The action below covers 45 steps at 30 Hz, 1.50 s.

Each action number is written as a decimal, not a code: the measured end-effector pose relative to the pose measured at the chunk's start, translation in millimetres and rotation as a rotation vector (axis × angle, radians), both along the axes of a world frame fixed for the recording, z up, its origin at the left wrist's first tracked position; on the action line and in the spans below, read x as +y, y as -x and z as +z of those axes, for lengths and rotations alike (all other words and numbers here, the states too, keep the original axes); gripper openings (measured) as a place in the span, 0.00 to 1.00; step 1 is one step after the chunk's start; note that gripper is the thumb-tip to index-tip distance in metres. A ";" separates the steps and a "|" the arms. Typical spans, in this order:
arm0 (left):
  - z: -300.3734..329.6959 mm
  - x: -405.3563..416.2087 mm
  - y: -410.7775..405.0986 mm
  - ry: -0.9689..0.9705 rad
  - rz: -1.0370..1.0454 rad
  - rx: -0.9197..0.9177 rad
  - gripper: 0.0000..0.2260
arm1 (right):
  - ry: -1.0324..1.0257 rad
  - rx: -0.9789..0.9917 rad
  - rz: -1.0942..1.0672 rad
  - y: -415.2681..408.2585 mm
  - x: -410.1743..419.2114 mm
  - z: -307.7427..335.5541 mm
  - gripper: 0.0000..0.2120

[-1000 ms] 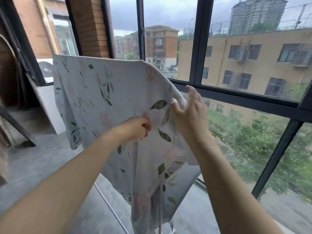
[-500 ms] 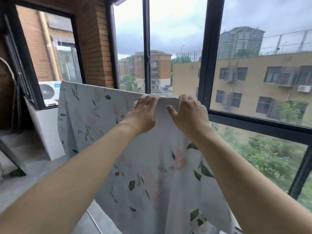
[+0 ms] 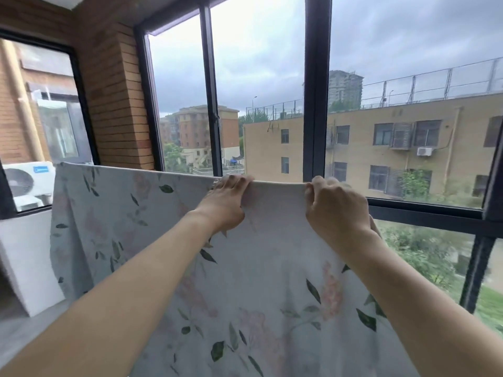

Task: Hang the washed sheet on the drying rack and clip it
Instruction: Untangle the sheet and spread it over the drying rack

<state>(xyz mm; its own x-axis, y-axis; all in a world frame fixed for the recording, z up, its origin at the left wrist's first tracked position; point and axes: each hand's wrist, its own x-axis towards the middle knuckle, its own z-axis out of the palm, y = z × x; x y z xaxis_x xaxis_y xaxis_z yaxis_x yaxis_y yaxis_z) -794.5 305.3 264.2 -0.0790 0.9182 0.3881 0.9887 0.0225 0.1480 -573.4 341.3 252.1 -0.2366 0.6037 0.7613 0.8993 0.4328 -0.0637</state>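
Both hands are raised at the top edge of the pale blue-grey cotton sheet printed with dark green leaves and faint pink blossoms (image 3: 266, 273), which hangs in front of the black-framed window (image 3: 315, 85). The left hand (image 3: 226, 204) lies on the cloth with its fingers curled over the top fold, so its grip is closed on that edge. The right hand (image 3: 336, 209) grips the same edge a little to the right of the left one, fingers bent over the fold and knuckles toward the camera. Between the two grips the edge runs taut and nearly level. Left of the left hand's grip the edge continues in a straight line to a far corner, and the cloth falls from there in loose folds. Below both grips the sheet drops out of the bottom of the view. What the fold rests on cannot be told, since the cloth covers it.

Far left of the left grip, behind the sheet's corner, stands a white outdoor air-conditioner unit with a round fan grille (image 3: 25, 183); it bears a small blue label whose writing is too blurred to read. Above the left grip rises a red brick pillar (image 3: 117, 99). Beyond the right grip, through the glass, stands a tan building (image 3: 381, 137).
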 end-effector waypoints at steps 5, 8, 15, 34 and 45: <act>6.3 -1.9 10.8 0.021 -0.102 0.019 0.37 | 0.002 -0.200 0.036 48.9 -10.0 8.4 0.17; 4.8 -4.2 24.8 -0.020 -0.163 0.035 0.37 | 0.040 -0.214 0.007 72.2 -11.3 11.1 0.17; -4.9 6.7 151.4 -0.050 0.053 -0.003 0.29 | 0.052 -0.223 0.039 126.9 -0.9 18.3 0.18; 11.7 31.8 378.6 0.015 0.158 0.028 0.37 | 0.251 -0.266 0.282 410.7 43.1 43.8 0.11; 23.2 40.6 496.1 0.077 0.152 0.034 0.36 | 0.277 -0.261 0.197 526.8 50.2 36.4 0.08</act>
